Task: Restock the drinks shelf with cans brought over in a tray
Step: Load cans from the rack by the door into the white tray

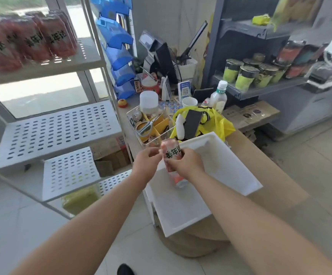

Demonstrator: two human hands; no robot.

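Right hand (187, 163): fingers curled round the middle of the can (171, 153) from its right side. It holds nothing else.

Left hand (147, 161): fingers curled, tips close against the can's upper left edge. Whether they pinch the can or only come up beside it cannot be told.

Can: pink, black lettering, one item. It is held clear above the tray (210, 175), between the two hands. Its long axis is close to upright, with the top tilted away and a little to the left and the base towards the tray floor.

Tray: white, shallow, lying on the brown tabletop (270, 175), its near corner overhanging the edge.

Drinks shelf (58, 132): white perforated rack, well apart from the can, to the left of both hands. The middle tier is bare where seen. The top tier carries a row of matching cans (28, 40), upright, high and to the left.

Governing relation: the shelf lies left of the can, on the left hand's side, so the left hand is the nearer one for placing. The right arm would have to cross the body.

Judgement: a hand-over from right to left looks to be the step in hand. The can needs little righting before it is stood on a tier
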